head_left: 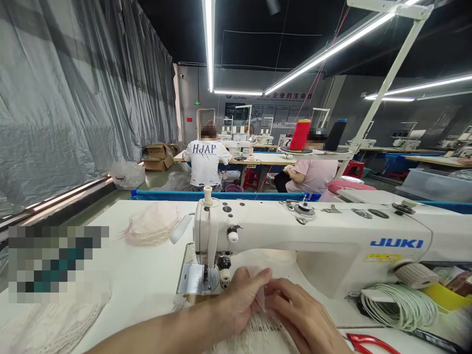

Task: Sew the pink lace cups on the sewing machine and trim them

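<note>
My left hand (241,297) and my right hand (300,312) meet in front of the sewing machine (280,226), to the right of its needle. Both are closed on a thin, sheer cream fabric piece (263,324), pinched between thumbs and fingers. Loose, fringe-like threads hang below my hands toward the table edge. The presser foot (205,276) stands over the metal needle plate (190,279), and no fabric from my hands lies under it as far as I can see. My fingers hide part of the fabric.
A cream lace stack (151,223) lies at the back left, with more lace (70,324) at front left. Coiled pale green cord (400,307), a yellow container (448,297) and red-handled scissors (368,341) sit to the right. Two people sit ahead.
</note>
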Available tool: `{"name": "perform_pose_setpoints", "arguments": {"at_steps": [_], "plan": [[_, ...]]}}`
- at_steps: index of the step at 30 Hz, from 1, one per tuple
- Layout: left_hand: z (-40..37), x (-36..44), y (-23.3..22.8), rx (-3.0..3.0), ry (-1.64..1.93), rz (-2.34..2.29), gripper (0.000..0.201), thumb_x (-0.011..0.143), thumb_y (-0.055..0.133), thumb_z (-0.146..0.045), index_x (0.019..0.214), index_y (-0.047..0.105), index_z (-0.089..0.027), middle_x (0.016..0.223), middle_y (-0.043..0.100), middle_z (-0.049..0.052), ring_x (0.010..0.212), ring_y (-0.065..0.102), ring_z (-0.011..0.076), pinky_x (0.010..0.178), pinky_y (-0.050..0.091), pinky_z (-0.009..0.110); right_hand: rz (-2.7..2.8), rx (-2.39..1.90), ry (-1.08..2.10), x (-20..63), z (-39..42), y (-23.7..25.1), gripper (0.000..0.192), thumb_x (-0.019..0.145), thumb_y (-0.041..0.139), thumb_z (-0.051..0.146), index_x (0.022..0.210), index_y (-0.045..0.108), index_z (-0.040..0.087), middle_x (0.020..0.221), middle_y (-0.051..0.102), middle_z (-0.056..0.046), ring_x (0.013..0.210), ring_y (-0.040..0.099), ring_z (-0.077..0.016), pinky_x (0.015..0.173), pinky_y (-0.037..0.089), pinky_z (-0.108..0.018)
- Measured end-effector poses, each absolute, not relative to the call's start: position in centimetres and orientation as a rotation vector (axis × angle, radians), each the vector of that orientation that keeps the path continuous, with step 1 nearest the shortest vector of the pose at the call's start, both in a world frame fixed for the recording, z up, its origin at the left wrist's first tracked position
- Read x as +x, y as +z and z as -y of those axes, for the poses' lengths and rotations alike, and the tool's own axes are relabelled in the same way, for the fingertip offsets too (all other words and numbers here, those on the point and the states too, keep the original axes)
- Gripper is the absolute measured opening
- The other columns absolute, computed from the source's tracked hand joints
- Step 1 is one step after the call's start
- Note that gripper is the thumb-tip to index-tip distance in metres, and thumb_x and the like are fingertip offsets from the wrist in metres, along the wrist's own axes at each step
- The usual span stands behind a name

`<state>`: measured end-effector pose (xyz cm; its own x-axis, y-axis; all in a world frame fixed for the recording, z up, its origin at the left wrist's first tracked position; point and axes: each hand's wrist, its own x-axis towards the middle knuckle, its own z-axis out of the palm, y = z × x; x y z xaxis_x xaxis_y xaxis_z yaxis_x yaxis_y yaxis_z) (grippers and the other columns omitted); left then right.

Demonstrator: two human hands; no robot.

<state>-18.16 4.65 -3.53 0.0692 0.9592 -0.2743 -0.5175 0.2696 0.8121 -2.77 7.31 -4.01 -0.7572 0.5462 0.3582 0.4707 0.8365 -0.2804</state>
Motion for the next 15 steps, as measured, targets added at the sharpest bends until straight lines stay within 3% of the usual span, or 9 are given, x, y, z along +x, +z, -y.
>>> {"name": "perform_pose_setpoints", "arguments": {"at_steps": [3,7,10,12,15], "plan": [[-3.5,-18.2,-3.1,0.668,1.279,-0.967,0.065,0.051,0.079,-0.052,0.095,0.054,-0.012,0.081,0.066,0.008,0.076,0.066,0.0224,0.077,0.050,0.038,2.243,-0.823,0.394,-0.8,-5.6,-3.9,0.017,0.087,0.052,0.034,0.100,0.060,0.029,0.114,0.057,-0.008,0.102,0.055,-0.0232,0.081,0.047,-0.031],[0.0,-18.8,-2.1,0.919,1.201,-0.866,0.059,0.064,0.071,-0.056,0.099,0.057,-0.010,0.080,0.069,0.010,0.078,0.067,0.0227,0.080,0.049,0.038,1.896,-0.983,0.841,-0.9,-4.5,-2.7,0.047,0.081,0.054,0.053,0.118,0.050,0.025,0.119,0.055,-0.010,0.109,0.052,-0.0252,0.086,0.045,-0.034],[3.4,-19.9,-1.6,1.076,1.169,-0.846,0.051,0.074,0.063,-0.055,0.096,0.058,-0.010,0.081,0.069,0.012,0.078,0.067,0.0219,0.076,0.050,0.037,1.866,-0.948,1.211,-2.7,-3.0,-1.1,0.038,0.083,0.048,0.056,0.092,0.056,0.021,0.079,0.063,-0.004,0.076,0.059,-0.0189,0.069,0.048,-0.028],[6.0,-21.0,-1.3,1.179,1.092,-0.919,0.046,0.078,0.060,-0.052,0.094,0.059,-0.009,0.085,0.069,0.015,0.081,0.065,0.0219,0.076,0.049,0.036,1.878,-0.962,1.237,-3.6,-1.5,-0.2,0.040,0.085,0.043,0.057,0.071,0.050,0.021,0.055,0.050,0.003,0.052,0.048,-0.0129,0.053,0.041,-0.024],[9.3,-22.5,-0.3,1.237,0.988,-1.045,0.053,0.071,0.070,-0.040,0.111,0.053,-0.011,0.103,0.064,0.016,0.094,0.061,0.0227,0.080,0.046,0.034,2.033,-0.971,1.210,-4.3,1.0,0.4,0.043,0.086,0.041,0.057,0.063,0.044,0.021,0.045,0.037,0.007,0.043,0.033,-0.0094,0.044,0.029,-0.022]]}}
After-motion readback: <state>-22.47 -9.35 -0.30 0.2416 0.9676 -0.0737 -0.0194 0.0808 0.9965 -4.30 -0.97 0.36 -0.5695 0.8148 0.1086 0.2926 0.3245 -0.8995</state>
